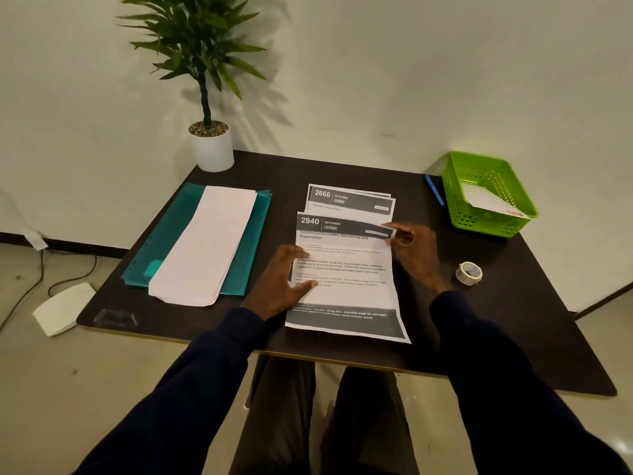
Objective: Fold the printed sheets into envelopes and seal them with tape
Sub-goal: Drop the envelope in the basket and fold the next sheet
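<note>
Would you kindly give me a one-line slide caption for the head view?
Left hand presses sheet 2940 flat on the dark table while the right hand pinches its upper right corner.

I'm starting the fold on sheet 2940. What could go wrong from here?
1. The right hand pinches only the top right corner of sheet 2940, so the fold may run skewed.
2. The left hand presses only near the left edge, so the sheet could pivot.
3. Its top edge overlaps the stack of printed sheets, which might get dragged along.
</note>
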